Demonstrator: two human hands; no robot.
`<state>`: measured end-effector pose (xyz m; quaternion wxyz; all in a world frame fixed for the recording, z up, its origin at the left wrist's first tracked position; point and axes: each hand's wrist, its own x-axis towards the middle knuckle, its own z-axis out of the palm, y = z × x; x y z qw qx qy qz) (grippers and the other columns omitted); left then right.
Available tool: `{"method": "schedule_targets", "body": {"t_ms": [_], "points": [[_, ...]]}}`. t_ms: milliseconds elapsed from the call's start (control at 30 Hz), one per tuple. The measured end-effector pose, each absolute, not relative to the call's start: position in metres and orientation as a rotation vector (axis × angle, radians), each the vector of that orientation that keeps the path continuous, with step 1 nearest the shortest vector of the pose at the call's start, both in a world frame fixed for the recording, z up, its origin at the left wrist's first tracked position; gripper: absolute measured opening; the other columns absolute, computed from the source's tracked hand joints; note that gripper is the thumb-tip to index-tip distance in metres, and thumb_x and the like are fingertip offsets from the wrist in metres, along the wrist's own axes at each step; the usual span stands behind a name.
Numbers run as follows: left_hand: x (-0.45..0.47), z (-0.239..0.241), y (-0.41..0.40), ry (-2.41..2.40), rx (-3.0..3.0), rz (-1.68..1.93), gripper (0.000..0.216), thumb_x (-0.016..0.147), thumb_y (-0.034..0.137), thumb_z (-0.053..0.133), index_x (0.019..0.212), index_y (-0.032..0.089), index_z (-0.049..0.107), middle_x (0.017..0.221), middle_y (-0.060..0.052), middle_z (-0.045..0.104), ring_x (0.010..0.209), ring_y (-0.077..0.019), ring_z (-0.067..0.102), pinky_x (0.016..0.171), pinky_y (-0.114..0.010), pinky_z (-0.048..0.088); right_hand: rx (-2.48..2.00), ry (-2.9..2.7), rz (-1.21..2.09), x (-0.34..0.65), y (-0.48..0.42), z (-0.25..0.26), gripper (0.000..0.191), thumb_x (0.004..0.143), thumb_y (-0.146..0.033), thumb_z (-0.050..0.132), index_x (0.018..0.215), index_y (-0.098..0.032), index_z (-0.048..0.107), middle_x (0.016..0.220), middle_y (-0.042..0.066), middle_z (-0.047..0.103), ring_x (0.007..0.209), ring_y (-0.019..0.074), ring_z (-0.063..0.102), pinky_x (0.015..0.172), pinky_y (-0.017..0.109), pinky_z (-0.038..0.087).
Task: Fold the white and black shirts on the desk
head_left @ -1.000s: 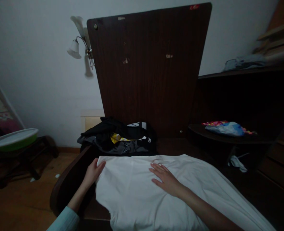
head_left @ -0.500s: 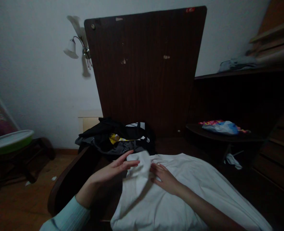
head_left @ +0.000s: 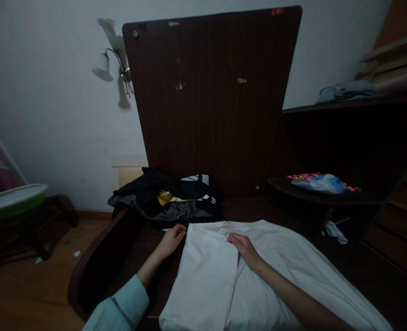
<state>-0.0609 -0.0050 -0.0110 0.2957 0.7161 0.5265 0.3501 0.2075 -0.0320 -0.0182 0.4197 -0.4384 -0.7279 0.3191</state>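
A white cloth garment (head_left: 206, 276) lies spread over the dark wooden desk top, its left side folded inward into a flat panel. Which kind of garment it is cannot be made out. At the panel's far left corner, my left hand (head_left: 170, 241) is closed, fingertips pinching the cloth edge. My right hand (head_left: 245, 250) rests over the garment, its curled fingers gripping the panel's inner edge near the far end. Its fingertips are partly hidden by the hand itself.
Behind the garment is a heap of black clothing (head_left: 175, 207) with yellow and white prints, against a tall dark board (head_left: 210, 101). A raised curved edge (head_left: 86, 271) borders the desk on the left. A plastic bag (head_left: 322, 184) sits on a right-hand shelf; a green basin (head_left: 15, 202) stands far left.
The lifted, bunched flap of white cloth now lies flat as a panel. My left hand has moved left to the corner and closed; my right hand has shifted slightly right.
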Motion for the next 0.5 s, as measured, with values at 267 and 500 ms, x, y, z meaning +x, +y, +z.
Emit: {"method": "schedule_targets", "body": {"t_ms": [267, 500], "points": [[-0.047, -0.03, 0.017, 1.44, 1.732, 1.113, 0.021, 0.073, 0.036, 0.042, 0.066, 0.017, 0.048, 0.061, 0.002, 0.05, 0.061, -0.0127, 0.048, 0.058, -0.024, 0.037, -1.167, -2.019, 0.729, 0.205, -0.034, -0.022, 0.03, 0.072, -0.039, 0.047, 0.051, -0.018, 0.039, 0.053, -0.004, 0.041, 0.054, 0.0117, 0.042, 0.055, 0.023, 0.033], [-0.047, -0.043, 0.02, 1.154, 1.466, 1.209, 0.041, 0.058, 0.054, 0.058, 0.06, 0.019, 0.036, 0.049, 0.01, 0.034, 0.046, -0.0054, 0.03, 0.046, -0.018, 0.024, -1.172, -2.014, 0.73, 0.206, -0.031, -0.028, 0.027, 0.071, -0.034, 0.045, 0.051, -0.018, 0.037, 0.051, -0.004, 0.038, 0.053, 0.011, 0.04, 0.054, 0.023, 0.032]]}}
